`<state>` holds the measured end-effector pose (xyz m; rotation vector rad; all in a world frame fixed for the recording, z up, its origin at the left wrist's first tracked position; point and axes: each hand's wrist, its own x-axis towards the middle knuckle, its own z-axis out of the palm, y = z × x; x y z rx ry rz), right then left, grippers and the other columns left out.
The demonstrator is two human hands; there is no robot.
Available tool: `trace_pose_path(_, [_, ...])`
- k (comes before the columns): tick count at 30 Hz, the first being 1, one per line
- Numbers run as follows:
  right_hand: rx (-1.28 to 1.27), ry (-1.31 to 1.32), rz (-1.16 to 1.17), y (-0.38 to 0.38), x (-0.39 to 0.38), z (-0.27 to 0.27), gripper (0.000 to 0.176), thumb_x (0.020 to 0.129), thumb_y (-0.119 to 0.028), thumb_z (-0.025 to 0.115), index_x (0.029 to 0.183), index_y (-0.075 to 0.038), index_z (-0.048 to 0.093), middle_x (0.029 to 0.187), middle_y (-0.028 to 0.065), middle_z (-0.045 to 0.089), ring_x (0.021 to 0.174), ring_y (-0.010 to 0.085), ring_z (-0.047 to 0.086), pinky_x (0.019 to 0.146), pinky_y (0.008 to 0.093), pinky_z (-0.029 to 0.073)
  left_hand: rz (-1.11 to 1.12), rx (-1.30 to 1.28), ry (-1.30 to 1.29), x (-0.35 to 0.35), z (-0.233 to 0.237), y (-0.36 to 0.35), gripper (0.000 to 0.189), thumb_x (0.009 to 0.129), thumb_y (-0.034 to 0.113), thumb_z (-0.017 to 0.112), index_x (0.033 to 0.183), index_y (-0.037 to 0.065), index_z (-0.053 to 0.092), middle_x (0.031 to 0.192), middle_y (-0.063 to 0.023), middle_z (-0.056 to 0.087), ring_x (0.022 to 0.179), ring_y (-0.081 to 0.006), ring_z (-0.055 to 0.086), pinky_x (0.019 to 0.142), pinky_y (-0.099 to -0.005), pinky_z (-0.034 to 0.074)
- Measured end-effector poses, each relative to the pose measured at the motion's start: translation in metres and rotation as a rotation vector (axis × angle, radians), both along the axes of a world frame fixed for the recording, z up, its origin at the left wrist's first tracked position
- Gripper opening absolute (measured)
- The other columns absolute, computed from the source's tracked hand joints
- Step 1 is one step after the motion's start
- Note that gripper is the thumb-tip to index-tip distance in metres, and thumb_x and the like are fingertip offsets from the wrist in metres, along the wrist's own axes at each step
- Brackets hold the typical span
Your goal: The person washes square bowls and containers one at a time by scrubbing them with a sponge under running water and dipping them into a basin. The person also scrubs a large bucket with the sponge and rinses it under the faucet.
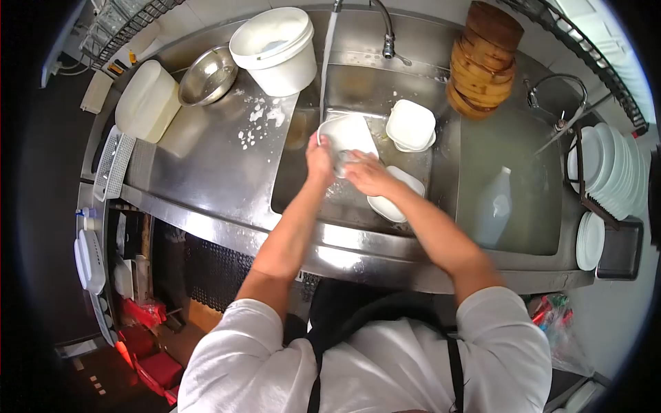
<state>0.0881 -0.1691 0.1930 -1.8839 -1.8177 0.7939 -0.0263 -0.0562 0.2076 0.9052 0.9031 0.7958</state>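
Observation:
Over the left sink basin, a white squarish dish (350, 132) is tilted in my left hand (319, 160), whose fingers wrap its left edge. My right hand (368, 172) is closed at the dish's lower part, around a greyish scrubber (342, 164) that is blurred. A stream of water (326, 76) falls near the dish's left side. To the right in the same basin stand small stacked white dishes (411, 125), and another white dish (397, 195) lies partly behind my right wrist.
Left counter: white bucket (274, 69), metal bowl (208, 77), cream tub (147, 102), foam patches. Bamboo steamers (483, 62) stand at the back between basins. The right basin holds cloudy water and a bottle (494, 210). White plates (609, 165) stand in a rack at far right.

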Motion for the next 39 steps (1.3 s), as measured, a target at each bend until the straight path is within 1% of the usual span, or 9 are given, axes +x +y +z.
trace_pose_path(3, [0.362,-0.367,-0.227,-0.030,0.037,0.036,0.031,0.086,-0.010,0.052,0.113,-0.014,0.066,0.142,0.0213,0.040,0.131,0.0356,0.039,0.100,0.0547,0.038,-0.157,-0.125,-0.080,-0.020,0.020,-0.011,0.033,0.102,0.019,0.041,0.131,0.004,0.047,0.119,-0.0133,0.059,0.103,-0.0239,0.060,0.091,-0.0400,0.051])
trace_pose_path(7, [0.479,1.446,-0.431,-0.008,0.046,0.082,0.038,0.096,-0.034,0.051,0.126,-0.011,0.055,0.125,0.0095,0.054,0.111,0.0225,0.056,0.094,0.0318,0.045,-0.326,-0.107,0.046,0.007,0.037,-0.035,0.037,0.099,0.018,0.050,0.128,-0.004,0.047,0.114,-0.0136,0.062,0.099,-0.0248,0.064,0.088,-0.0416,0.052])
trace_pose_path(9, [0.301,1.617,-0.709,-0.010,0.024,0.066,0.047,0.098,-0.042,0.045,0.130,-0.008,0.049,0.121,0.0057,0.054,0.111,0.0176,0.053,0.094,0.0312,0.044,-0.311,0.148,0.143,0.030,0.040,-0.042,0.039,0.097,0.021,0.054,0.124,-0.006,0.049,0.109,-0.0173,0.064,0.099,-0.0288,0.064,0.084,-0.0417,0.052])
trace_pose_path(13, [0.445,1.580,-0.610,-0.047,0.017,0.083,0.049,0.097,-0.040,0.052,0.136,-0.011,0.044,0.130,0.0045,0.051,0.117,0.0175,0.049,0.099,0.0361,0.041,-0.179,0.639,0.697,0.030,0.032,-0.031,0.042,0.092,0.027,0.060,0.113,-0.009,0.054,0.102,-0.0264,0.065,0.099,-0.0393,0.063,0.080,-0.0440,0.050])
trace_pose_path(19, [-0.017,-0.003,-0.887,-0.095,0.039,0.031,0.053,0.080,-0.009,0.064,0.129,-0.008,0.045,0.109,0.0283,0.061,0.104,0.0452,0.058,0.090,0.0493,0.047,-0.921,0.816,0.806,0.011,-0.050,-0.041,0.046,0.092,0.035,0.057,0.109,-0.008,0.057,0.111,-0.0293,0.060,0.105,-0.0444,0.058,0.091,-0.0470,0.046])
trace_pose_path(22, [-0.220,-0.106,-0.889,-0.109,0.043,0.021,0.046,0.081,-0.011,0.065,0.124,-0.010,0.048,0.108,0.0247,0.063,0.102,0.0433,0.060,0.088,0.0499,0.048,-0.847,0.605,0.958,0.010,-0.090,0.010,0.070,0.091,0.047,0.055,0.137,-0.003,0.039,0.126,-0.0255,0.054,0.118,-0.0398,0.052,0.103,-0.0446,0.039])
trace_pose_path(31, [-0.455,-0.265,-0.975,-0.104,0.050,-0.009,0.049,0.080,-0.021,0.072,0.120,-0.010,0.046,0.106,0.0236,0.063,0.098,0.0442,0.061,0.083,0.0515,0.049,-0.499,0.633,1.202,0.047,-0.214,0.154,0.079,0.073,0.043,0.077,0.130,0.002,0.043,0.120,-0.0220,0.060,0.109,-0.0344,0.061,0.093,-0.0418,0.049])
trace_pose_path(35, [-0.374,-0.282,-1.000,-0.095,0.036,0.013,0.052,0.079,-0.025,0.074,0.121,-0.012,0.046,0.105,0.0239,0.062,0.095,0.0443,0.062,0.079,0.0511,0.050,-0.911,0.862,1.551,0.058,-0.286,0.177,0.034,0.079,0.024,0.068,0.108,0.005,0.066,0.110,-0.0156,0.067,0.106,-0.0290,0.063,0.092,-0.0393,0.049])
trace_pose_path(39, [-0.077,-0.239,-0.999,-0.093,0.029,0.025,0.051,0.081,-0.025,0.073,0.123,-0.011,0.048,0.104,0.0235,0.062,0.092,0.0436,0.062,0.077,0.0503,0.050,-0.635,0.756,1.478,0.054,-0.249,0.167,0.023,0.086,0.022,0.055,0.090,0.009,0.074,0.100,-0.0110,0.071,0.096,-0.0276,0.068,0.080,-0.0364,0.054])
